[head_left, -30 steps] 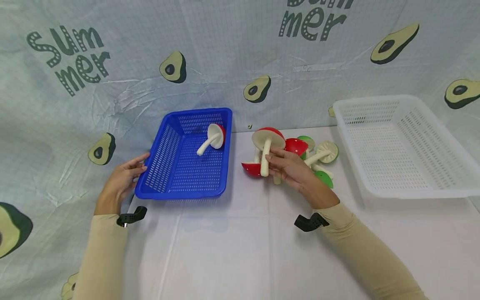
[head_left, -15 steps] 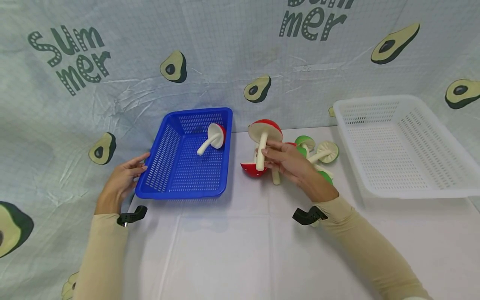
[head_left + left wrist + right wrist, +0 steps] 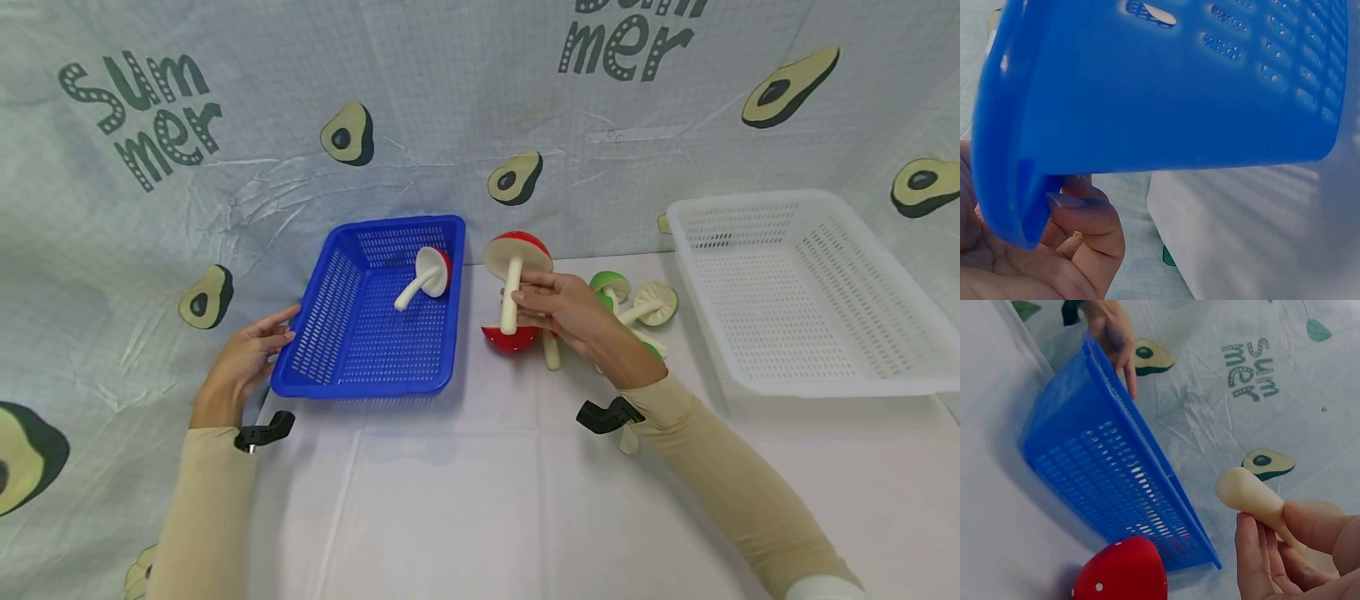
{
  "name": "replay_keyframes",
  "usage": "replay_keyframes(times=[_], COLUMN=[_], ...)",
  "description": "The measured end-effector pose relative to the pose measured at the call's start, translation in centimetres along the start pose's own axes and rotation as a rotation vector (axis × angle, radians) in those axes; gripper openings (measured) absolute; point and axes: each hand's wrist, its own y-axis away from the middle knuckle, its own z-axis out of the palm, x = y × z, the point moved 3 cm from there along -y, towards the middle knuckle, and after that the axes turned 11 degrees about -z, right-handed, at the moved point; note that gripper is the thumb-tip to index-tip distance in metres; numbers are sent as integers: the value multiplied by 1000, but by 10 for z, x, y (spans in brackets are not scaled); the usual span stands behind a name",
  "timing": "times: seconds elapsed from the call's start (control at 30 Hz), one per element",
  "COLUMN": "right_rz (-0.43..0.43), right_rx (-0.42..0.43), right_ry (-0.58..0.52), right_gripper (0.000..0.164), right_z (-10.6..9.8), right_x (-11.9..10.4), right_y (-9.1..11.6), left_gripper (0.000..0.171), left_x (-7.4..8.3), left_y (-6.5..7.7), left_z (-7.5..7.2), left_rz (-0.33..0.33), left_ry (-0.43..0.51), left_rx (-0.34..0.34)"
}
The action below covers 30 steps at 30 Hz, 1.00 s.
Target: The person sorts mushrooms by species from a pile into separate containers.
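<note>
A: Where to look for the held mushroom [image 3: 513, 273]?

B: Just right of the blue basket [image 3: 360, 333], alongside its far half in the head view, above the tabletop [image 3: 450, 500] and apart from the rim.

A: Held by which of the hands?

B: Pinched by the stem in the right hand [image 3: 566, 307], approached from the right.

A: And lying which way?

B: Tilted along a mostly near-to-far axis, with the cap at the far end, the foot nearer and leaning slightly left.

A: Any use for the left hand [image 3: 242, 358]?

B: Gripping the basket by its left rim, so across its whole width from the held mushroom and clearly farther off than the right.

A: Anything in the way?

B: Seen partly behind the held stem, an upturned mushroom [image 3: 506, 340]. Also inside the basket, close to the right wall, a second mushroom [image 3: 431, 279] with its stem angled toward the near left.

A: Hinging on what, then?

B: Probably on the narrow sideways gap, leftward from cap to right rim.
</note>
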Motion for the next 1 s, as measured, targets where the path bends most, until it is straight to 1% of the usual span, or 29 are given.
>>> replay_keyframes(times=[0.13, 0.3, 0.43, 0.63, 1.0], right_rz=[-3, 1, 18, 26, 25], right_rx=[-6, -19, -28, -45, -84], right_ry=[17, 39, 69, 87, 88], right_gripper=[50, 51, 53, 53, 50], right_z=[3, 9, 13, 22, 40], right_x=[-2, -5, -6, -5, -4], right_y=[-4, -9, -12, -18, -30], left_gripper=[55, 55, 55, 57, 58], left_x=[1, 2, 2, 0, -1], left_y=[1, 2, 2, 1, 0], left_z=[0, 0, 0, -2, -2], left_rz=[5, 4, -5, -11, -2], left_ry=[-28, -38, -25, 20, 28], left_rx=[8, 20, 16, -16, -18])
